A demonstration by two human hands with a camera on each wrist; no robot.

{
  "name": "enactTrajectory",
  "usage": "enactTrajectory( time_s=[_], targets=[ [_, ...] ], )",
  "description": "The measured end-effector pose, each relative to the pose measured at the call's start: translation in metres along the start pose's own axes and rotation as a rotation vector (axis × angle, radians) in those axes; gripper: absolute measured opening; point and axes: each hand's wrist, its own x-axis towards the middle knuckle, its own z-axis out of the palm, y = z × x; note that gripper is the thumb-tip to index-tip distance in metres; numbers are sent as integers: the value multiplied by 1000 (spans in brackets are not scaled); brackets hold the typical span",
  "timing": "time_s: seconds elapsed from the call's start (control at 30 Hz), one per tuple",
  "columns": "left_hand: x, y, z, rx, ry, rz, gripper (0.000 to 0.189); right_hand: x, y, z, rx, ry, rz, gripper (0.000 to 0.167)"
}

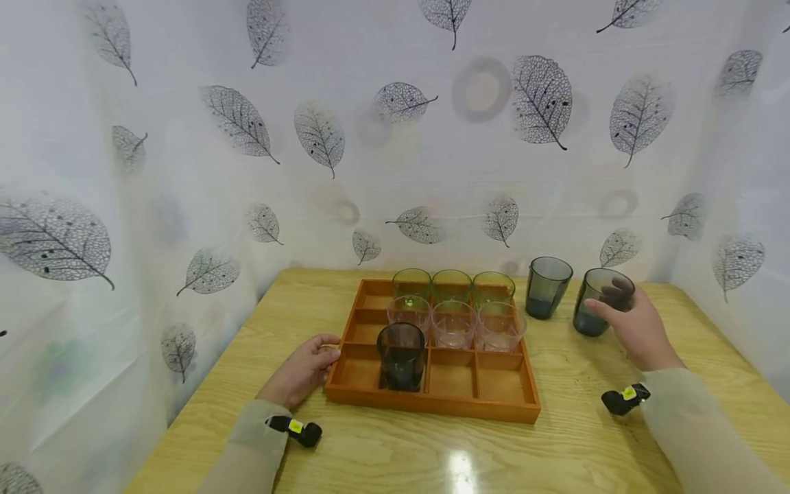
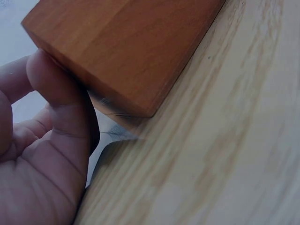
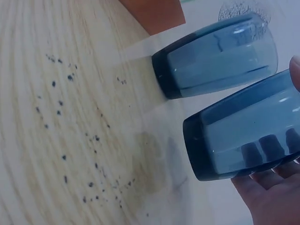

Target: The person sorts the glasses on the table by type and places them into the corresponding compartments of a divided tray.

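My right hand grips a grey-blue glass tumbler, thumb on the near side and fingers seen through the glass. Left of it another grey-blue tumbler stands upright on the table. My left hand holds the left side of a divided wooden tray, near its front corner; a finger touches the tray's edge in the left wrist view. One dark tumbler stands in the front row, second compartment from the left. Behind it are clear glasses in the middle row and green glasses in the back row.
The wooden table ends against a leaf-patterned curtain at the back and sides. Dark specks mark the tabletop in the right wrist view. Each wrist carries a small black camera.
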Motion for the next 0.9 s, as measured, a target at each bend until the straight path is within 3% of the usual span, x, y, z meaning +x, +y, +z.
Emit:
enactTrajectory(
  time_s=[0.33, 0.73, 0.9],
  targets=[
    [1, 0, 1, 9, 15, -10, 39, -19, -21, -4, -42, -20, -67, 85],
    [-1, 0, 1, 9, 18, -9, 39, -42, -57, 8, 24, -113, -218, 73],
    [0, 1, 2, 12, 18, -15, 40, -49, -68, 16, 114, -159, -266, 68]
  ],
)
